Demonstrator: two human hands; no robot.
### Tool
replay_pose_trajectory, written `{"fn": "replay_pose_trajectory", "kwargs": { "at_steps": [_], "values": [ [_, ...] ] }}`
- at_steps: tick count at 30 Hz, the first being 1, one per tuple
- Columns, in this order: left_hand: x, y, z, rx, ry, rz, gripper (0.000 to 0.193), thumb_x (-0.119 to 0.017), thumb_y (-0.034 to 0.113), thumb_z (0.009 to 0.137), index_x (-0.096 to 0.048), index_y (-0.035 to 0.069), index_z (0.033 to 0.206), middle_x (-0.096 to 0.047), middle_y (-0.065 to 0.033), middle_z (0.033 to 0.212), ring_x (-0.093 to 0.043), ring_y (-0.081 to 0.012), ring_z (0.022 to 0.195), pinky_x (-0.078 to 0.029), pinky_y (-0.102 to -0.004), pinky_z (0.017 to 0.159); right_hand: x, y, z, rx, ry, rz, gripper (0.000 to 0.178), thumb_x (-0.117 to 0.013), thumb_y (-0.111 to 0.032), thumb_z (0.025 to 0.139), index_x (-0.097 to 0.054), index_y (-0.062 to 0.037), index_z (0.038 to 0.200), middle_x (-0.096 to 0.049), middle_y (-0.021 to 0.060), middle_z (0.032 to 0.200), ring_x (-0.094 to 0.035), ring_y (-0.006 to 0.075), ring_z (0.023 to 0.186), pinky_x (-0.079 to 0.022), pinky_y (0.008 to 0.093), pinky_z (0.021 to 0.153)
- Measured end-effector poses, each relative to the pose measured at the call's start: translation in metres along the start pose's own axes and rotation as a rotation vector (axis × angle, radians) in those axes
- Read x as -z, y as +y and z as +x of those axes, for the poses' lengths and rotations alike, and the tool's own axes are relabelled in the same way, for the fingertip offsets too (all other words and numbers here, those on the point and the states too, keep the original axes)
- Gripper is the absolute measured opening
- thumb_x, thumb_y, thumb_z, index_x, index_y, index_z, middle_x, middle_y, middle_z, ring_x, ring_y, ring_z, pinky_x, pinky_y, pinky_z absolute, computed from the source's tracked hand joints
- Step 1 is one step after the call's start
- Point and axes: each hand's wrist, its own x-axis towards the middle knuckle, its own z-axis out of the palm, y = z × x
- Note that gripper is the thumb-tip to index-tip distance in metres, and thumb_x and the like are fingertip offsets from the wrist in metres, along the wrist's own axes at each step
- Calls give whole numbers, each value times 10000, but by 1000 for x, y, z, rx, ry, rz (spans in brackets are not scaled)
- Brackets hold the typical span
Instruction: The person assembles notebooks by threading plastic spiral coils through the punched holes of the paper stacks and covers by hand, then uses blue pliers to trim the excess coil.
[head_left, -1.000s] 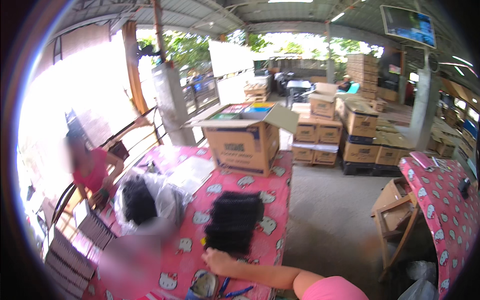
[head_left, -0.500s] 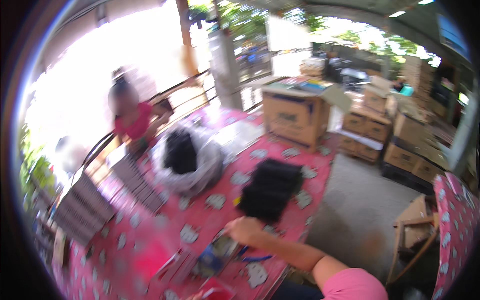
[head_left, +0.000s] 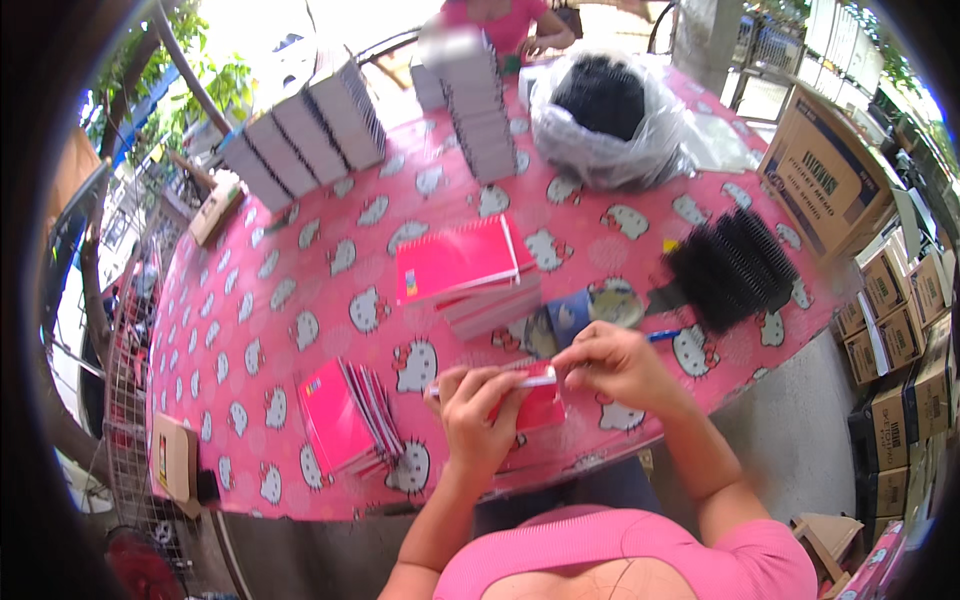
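My left hand (head_left: 478, 425) is closed around a small red-covered notebook (head_left: 543, 408), its pale edge turned up. At that edge's right end, my right hand (head_left: 612, 365) pinches with thumb and forefinger; whatever is between the fingertips is too small to make out. Just beyond my hands stands a stack of red notebooks (head_left: 460, 262) with a spiral-bound one on top. A smaller fanned pile of red notebooks (head_left: 338, 415) lies left of my left hand. Near my right hand are a blue patterned roll-like object (head_left: 570, 314) and a blue pen (head_left: 662, 336).
Black spiral coils (head_left: 735, 268) lie on the right of the pink patterned tablecloth (head_left: 300, 250). Behind them are a clear bag of black coils (head_left: 610, 110) and a cardboard box (head_left: 825, 175). Tall notebook stacks (head_left: 305, 140) line the far left. Another person (head_left: 510, 25) is across the table.
My view has swung left and down. My right hand, earlier reaching over the table near the black coils, is now drawn in beside my left hand at the notebook.
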Motion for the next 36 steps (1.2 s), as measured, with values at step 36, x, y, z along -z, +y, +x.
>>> {"fn": "replay_pose_trajectory", "kwargs": {
  "at_steps": [36],
  "values": [
    [3,-1,-17,-47,96,35,240,-741,118,708,-745,226,922,-653,83,817,-522,-153,874,-284,-354,869,-30,-37,-5,252,6,-567,125,-692,-132,805,-610,-62,868,-580,83,778,-612,274,692,-480,377,556]
  ]
}}
